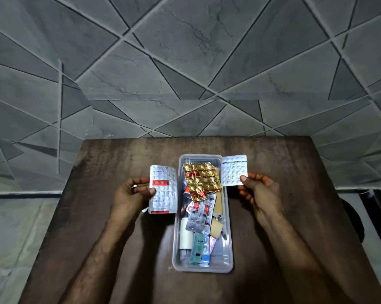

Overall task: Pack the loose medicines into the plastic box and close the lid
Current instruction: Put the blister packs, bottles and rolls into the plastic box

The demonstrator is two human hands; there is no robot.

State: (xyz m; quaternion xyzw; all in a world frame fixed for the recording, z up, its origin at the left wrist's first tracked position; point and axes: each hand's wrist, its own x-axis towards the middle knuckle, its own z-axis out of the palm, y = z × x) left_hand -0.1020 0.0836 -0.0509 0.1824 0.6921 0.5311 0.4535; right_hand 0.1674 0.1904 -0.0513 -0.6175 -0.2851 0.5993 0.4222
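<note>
A clear plastic box [229,238] lies lengthwise in the middle of the brown table, with no lid on it. Inside are a crumpled gold blister strip [201,179], several silver and red strips, a white tube and a green-blue pack [198,249]. My left hand [132,194] holds a stack of silver strips with red bands [163,189] just left of the box. My right hand [257,189] pinches a small silver blister sheet [234,170] by its lower corner, over the box's far right corner. No lid is in view.
The dark wooden table [110,163] ends close behind the box, with a grey tiled wall behind it. A pale floor lies to the left and a dark object [356,222] sits beyond the right edge.
</note>
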